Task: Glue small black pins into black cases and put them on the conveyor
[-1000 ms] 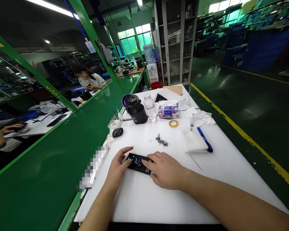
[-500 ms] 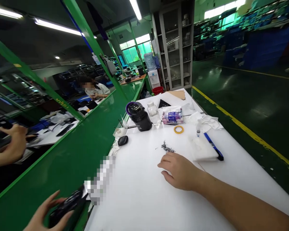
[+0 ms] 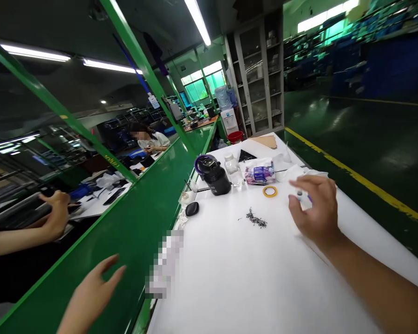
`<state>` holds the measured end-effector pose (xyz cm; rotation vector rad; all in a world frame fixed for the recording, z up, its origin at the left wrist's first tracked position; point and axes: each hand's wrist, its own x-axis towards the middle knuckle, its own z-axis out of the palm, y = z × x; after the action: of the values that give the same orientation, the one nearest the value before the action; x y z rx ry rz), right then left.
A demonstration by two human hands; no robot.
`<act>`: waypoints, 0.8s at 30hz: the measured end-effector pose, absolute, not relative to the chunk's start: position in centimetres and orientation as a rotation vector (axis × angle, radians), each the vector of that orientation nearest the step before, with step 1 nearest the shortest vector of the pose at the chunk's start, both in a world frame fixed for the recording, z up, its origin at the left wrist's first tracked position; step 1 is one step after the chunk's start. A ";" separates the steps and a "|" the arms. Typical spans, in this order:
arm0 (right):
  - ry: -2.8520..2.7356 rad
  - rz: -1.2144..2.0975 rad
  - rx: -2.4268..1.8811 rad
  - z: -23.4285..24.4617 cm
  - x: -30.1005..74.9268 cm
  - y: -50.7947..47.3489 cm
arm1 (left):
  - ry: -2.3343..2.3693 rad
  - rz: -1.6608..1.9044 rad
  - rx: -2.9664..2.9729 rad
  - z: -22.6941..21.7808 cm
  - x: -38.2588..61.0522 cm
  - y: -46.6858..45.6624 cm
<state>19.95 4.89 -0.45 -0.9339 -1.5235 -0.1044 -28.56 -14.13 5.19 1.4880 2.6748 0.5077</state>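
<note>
My left hand (image 3: pixel 95 290) is empty, thumb and fingers apart, in front of the green partition at the table's left edge. My right hand (image 3: pixel 316 208) hovers over the right side of the white table (image 3: pixel 223 278), with thumb and fingers spread in a loose curve. Just behind its fingers shows the grey tip of a small clear container (image 3: pixel 299 194), and nothing is visibly gripped. The hand hides most of the folded white cloth and the blue tool there. Left of it lies a small pile of black bits (image 3: pixel 256 219).
A black bottle (image 3: pixel 218 178), a clear jar (image 3: pixel 232 169), a purple packet (image 3: pixel 260 173) and a roll of yellow tape (image 3: pixel 270 191) stand farther back. A black mouse-shaped object (image 3: pixel 192 209) lies by the green partition (image 3: pixel 125 232). Beyond it are a co-worker's arm (image 3: pixel 24 241) and another person (image 3: pixel 153 141).
The black object with a white label has left my left hand and is out of sight. My right hand has moved right and away from me, from beside the black bits to the cloth. The view has shifted slightly.
</note>
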 end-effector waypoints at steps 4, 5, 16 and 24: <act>-1.395 0.126 -1.389 -0.9 21.9 7.7 | 2.110 0.500 1.889 3.6 -15.7 -3.3; -1.434 0.237 -1.472 -1.2 22.0 8.1 | 1.997 0.491 1.920 3.1 -12.6 -1.0; -1.801 0.467 -1.709 -1.1 22.7 9.0 | 1.833 0.480 1.888 -2.6 -6.6 6.3; -1.767 0.474 -1.693 -1.1 22.9 8.8 | 1.693 0.487 2.096 -2.9 -7.1 6.2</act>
<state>22.86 8.84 -1.12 -1.6925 -1.7669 0.4742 -7.15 6.22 -2.92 2.0956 1.6931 0.4866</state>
